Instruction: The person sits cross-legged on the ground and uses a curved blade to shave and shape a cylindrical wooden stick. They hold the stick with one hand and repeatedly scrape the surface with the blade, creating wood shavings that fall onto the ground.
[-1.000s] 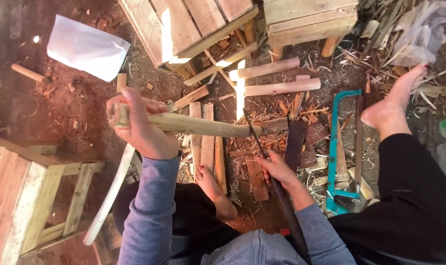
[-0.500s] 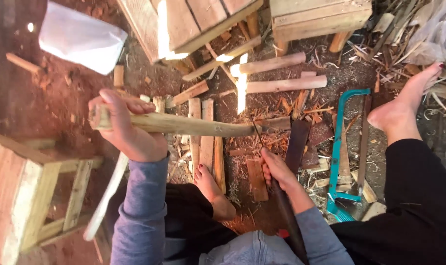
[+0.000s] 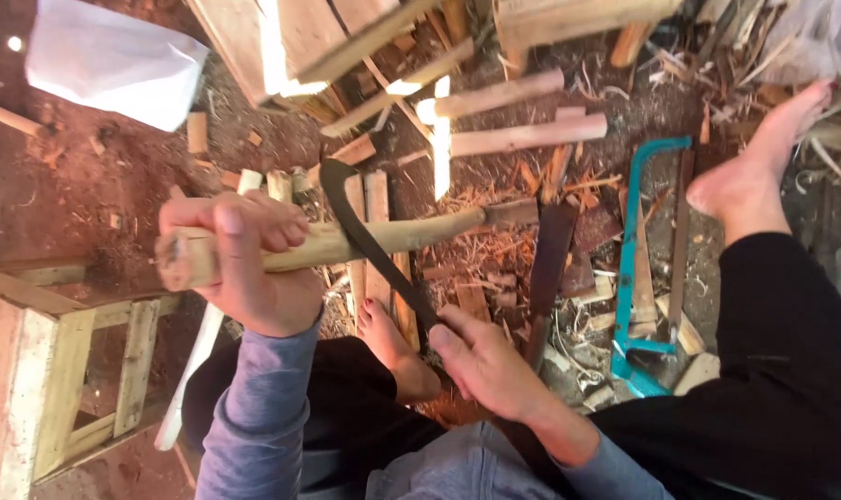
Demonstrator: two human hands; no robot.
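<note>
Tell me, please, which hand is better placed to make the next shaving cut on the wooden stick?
Probably the right hand: it grips the curved blade, whose edge lies across the wooden stick. The left hand is wrapped around the stick's near end, steadying it.

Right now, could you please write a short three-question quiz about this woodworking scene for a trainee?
1. True or false: the left hand grips the pale round wooden stick.
2. Which does the right hand hold: A) the teal metal-framed hacksaw, B) the dark curved blade, C) the white sheet?
3. Fill in: the blade lies across the ____.

Key: 1 true; 2 B; 3 stick.
</note>
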